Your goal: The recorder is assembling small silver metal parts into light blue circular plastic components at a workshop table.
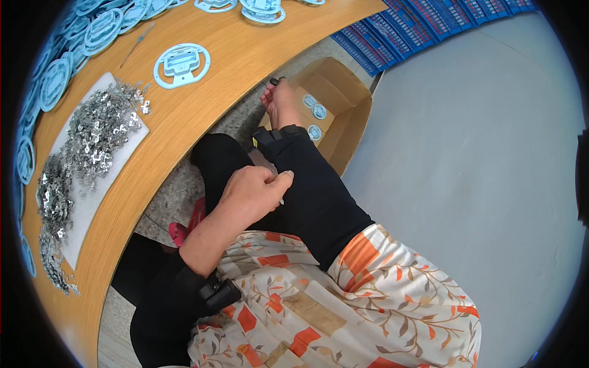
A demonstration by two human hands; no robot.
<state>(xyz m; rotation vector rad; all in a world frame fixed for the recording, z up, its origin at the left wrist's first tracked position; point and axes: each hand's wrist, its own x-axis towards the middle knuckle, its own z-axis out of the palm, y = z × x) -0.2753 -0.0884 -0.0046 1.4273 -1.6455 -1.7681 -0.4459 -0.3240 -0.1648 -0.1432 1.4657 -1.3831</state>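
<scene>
My left hand [253,195] rests on my knee in black leggings [319,202], beside the wooden table's edge. Its fingers are curled and the thumb presses against the forefinger. A small pale sliver shows just below the thumb; I cannot tell what it is. A black band [211,291] sits on that forearm, over a black sleeve. My right hand is out of the picture. My bare foot [279,101] stretches toward an open cardboard box [346,119].
The curved wooden table [202,104] carries a light-blue round plastic frame [181,64], several more along its far edge, and a heap of small metal clips [98,132] on a white sheet. The box holds small blue discs [316,113]. A red object [184,230] lies under the table.
</scene>
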